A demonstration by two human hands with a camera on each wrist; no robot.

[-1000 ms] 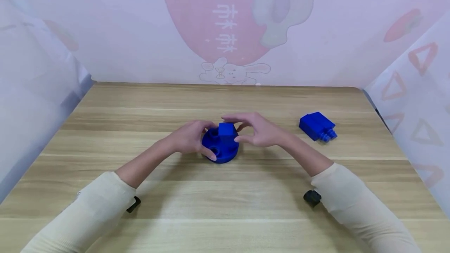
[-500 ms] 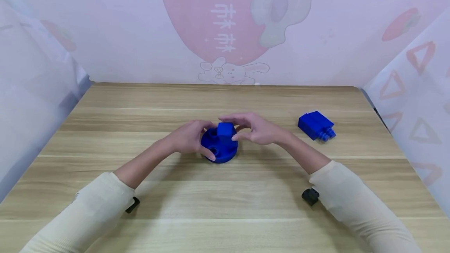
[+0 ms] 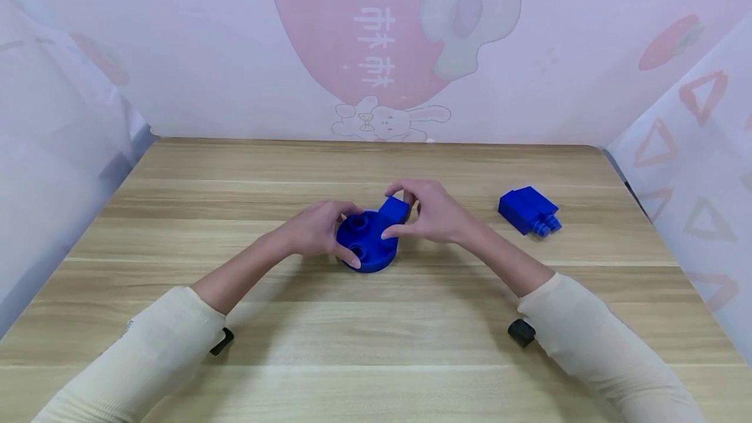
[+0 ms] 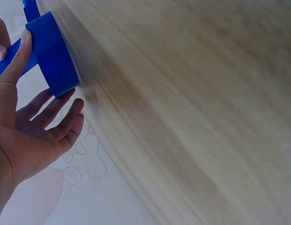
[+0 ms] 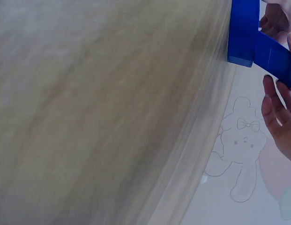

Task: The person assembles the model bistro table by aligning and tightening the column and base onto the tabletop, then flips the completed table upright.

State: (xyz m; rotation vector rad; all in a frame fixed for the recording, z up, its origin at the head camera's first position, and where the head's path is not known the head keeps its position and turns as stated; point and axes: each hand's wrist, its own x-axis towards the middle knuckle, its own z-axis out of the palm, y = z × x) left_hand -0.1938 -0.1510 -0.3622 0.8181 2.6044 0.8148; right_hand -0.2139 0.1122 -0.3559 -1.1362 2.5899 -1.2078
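A round blue disc with raised ring-shaped sockets lies flat on the table. My left hand holds it from the left, thumb on the near side and fingers on the far side. In the left wrist view the thumb and fingers span the disc. On the disc's right part a blue rectangular block leans over to the right. My right hand holds this block between thumb and fingers. From the right wrist view, the block slants away from the disc's face; its lower end meets the disc.
To the right lies a pair of blue blocks side by side, with stepped round pegs pointing toward the front right. The wood-grain table ends at a printed backdrop. Black wrist devices hang under both sleeves.
The blue block, fairly upright before, has tipped to the right in my right hand, uncovering more of the disc. My right hand has shifted slightly right and away. The left hand stays put.
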